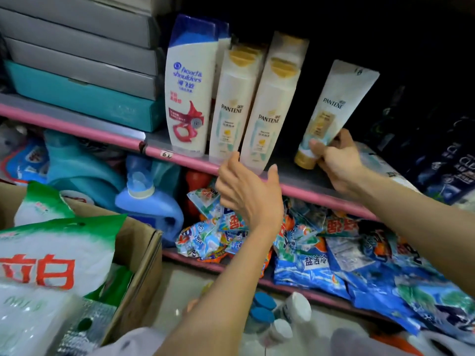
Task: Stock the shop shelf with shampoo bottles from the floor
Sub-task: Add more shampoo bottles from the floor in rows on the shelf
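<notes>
Now shelf [303,187]: two Pantene bottles [270,111]; right hand [336,160] grip pinching one Pantene tube [331,109]; left hand [246,191] grip spread.

"head & shoulders" bottle [189,93]; "PANTENE" bottles [270,109] (tube [334,104] too); shelf tag [166,154] "6".

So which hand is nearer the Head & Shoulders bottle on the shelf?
Left. The left hand is open just below the shelf edge, right of the Head & Shoulders bottle. The right hand is farther right, gripping the Pantene tube by its gold cap end.
</notes>
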`<state>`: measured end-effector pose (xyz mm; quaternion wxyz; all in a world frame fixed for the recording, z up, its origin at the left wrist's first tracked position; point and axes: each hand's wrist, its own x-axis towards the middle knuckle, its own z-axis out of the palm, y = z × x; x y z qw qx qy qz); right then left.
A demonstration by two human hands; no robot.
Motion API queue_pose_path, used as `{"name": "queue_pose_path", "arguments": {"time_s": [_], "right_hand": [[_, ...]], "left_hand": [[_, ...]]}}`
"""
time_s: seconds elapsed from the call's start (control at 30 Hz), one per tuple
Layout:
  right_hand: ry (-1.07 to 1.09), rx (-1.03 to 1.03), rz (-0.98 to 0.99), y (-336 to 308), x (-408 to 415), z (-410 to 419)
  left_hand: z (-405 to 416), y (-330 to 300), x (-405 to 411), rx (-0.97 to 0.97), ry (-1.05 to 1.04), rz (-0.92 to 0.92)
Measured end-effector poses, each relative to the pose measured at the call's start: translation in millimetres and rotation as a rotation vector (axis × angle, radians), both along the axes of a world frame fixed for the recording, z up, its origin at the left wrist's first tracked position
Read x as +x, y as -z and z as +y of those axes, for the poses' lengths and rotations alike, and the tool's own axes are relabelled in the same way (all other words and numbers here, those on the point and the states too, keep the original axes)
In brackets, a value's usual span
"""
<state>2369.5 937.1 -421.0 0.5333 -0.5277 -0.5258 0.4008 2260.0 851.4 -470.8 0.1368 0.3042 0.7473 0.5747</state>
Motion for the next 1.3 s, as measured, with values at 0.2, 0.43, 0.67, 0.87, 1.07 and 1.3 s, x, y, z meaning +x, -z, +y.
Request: {"name": "queue_pose_path", "arguments": {"time_s": [0.2,0.43,0.67,0.87,1.07,1.3], "right_hand": [[0.003,0.053,-0.138,18.5,-12.0,49.5],[0.015,0.063,-0.308,27.4,-22.2,71.3],[-0.094,0.058,-0.321,30.7,-32.1,87.2],[-0.073,0.068,-0.426,38.8,-43.1,102.8],[-0.034,0.094,-0.454,48.2,-51.9,108.9],[-0.077,0.044,-0.512,50.4,-53.8,116.0]], "left_hand": [[13.3,8.7,2.2,-0.007,-0.08,0.067],[19.8,10.3,4.7,0.018,-0.133,0.104],[18.7,7.5,3.0,0.018,-0.131,0.098],[20.0,7.6,1.5,0.012,-0.138,0.092],[19.6,11.8,4.2,0.015,-0.139,0.072],[21.6,14.1,3.5,0.026,-0.147,0.074]]}}
